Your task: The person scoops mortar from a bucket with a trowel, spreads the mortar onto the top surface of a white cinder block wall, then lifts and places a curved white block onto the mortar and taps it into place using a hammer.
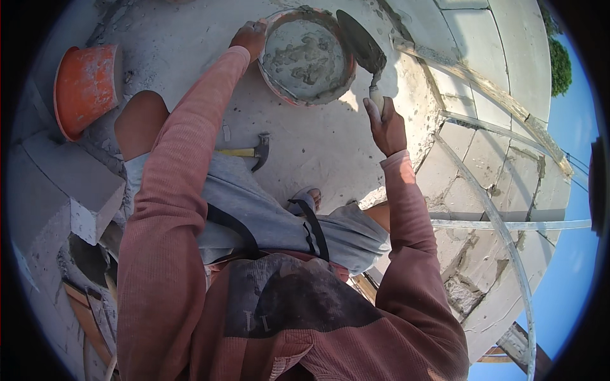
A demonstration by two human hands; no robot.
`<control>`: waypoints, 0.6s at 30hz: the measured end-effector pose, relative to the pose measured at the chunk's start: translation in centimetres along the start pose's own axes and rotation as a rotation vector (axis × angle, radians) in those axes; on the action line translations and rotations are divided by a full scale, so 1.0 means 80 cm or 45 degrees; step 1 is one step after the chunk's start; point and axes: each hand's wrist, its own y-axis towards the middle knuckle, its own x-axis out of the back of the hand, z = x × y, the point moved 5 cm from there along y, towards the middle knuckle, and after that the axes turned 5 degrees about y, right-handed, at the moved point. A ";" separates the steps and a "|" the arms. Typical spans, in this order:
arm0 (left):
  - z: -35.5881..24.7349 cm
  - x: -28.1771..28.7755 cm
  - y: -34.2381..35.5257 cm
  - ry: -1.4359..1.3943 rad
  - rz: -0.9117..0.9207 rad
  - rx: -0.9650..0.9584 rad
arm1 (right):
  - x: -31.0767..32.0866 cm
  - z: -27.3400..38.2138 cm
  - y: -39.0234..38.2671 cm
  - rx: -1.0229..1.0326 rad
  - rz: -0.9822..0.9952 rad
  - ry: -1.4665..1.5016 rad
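Note:
A round bucket of wet grey mortar (307, 54) sits at the top centre, its rim caked with grey. My left hand (250, 39) is closed on that rim at its left side. In my right hand (387, 127) is the handle of a trowel (359, 41), whose dark, mortar-smeared blade is raised beside the bucket's right rim. A hammer (260, 151) with a yellow handle lies on the pale concrete floor below the bucket, partly hidden by my clothing.
An orange bucket (89, 89) stands at the left, above broken grey blocks (70, 178). To the right, a block wall (467, 174) has a wooden batten (483, 86) and metal strips (483, 190) across it. My sandalled foot (309, 198) shows below me.

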 end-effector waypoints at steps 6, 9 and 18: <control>-0.003 -0.005 -0.006 0.007 -0.012 0.030 | 0.000 -0.046 0.005 -0.492 0.016 0.724; -0.001 -0.008 -0.004 -0.018 -0.011 0.009 | -0.020 -0.058 -0.008 -0.592 0.203 0.825; -0.003 -0.001 -0.006 -0.017 -0.019 0.029 | -0.053 0.033 -0.137 -0.738 0.416 0.926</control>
